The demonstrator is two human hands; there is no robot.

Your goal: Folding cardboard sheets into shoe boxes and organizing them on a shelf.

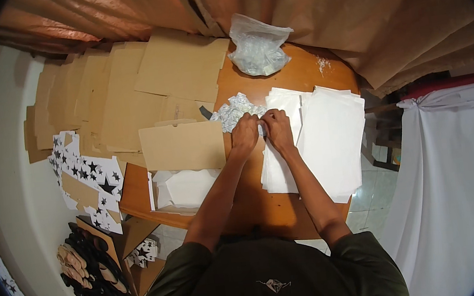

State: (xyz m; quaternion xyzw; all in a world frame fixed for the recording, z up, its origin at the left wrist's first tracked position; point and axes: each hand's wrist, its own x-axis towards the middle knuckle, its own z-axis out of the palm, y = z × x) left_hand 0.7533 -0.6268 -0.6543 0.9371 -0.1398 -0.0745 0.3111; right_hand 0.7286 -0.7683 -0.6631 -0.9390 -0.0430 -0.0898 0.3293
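My left hand (245,133) and my right hand (278,127) meet over the wooden table, fingers curled and pinched close together. A pale bit shows between the fingertips, too small to make out. Just beyond them lies a heap of small white-and-grey packets (239,107), partly covered by my left hand. Stacks of white paper sheets (332,137) lie under and right of my right forearm. Left of my left forearm stands an open cardboard box (183,148), its brown lid raised and white paper lining its inside.
A clear plastic bag (259,49) of similar packets stands at the back of the table (293,80). Overlapping flat cardboard sheets (131,90) fill the far left. Star-printed card pieces (91,176) and a rack of shoes (90,267) are at the left. A white cloth (451,182) hangs right.
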